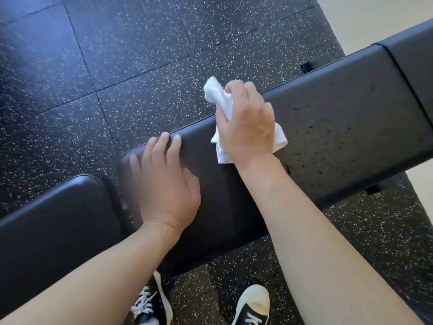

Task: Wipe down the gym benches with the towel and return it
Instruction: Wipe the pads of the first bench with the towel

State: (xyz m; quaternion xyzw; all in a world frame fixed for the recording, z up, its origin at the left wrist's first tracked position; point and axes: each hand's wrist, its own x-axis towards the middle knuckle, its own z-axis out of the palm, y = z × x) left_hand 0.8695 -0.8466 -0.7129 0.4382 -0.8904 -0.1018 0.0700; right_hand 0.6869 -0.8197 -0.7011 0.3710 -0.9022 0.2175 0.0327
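Note:
A long black padded gym bench (339,127) runs diagonally from lower left to upper right. My right hand (246,127) grips a crumpled white towel (216,95) and holds it against the bench's far edge near the middle. My left hand (166,181) lies flat on the pad's left end, fingers straight and reaching to the far edge. Dark wet-looking specks dot the pad to the right of the towel.
A second black pad (54,221) adjoins at lower left, and another section (414,62) continues past a seam at upper right. Black speckled rubber floor tiles (140,66) surround the bench. My two sneakers (253,306) stand below it. A pale floor strip (375,12) shows at the upper right.

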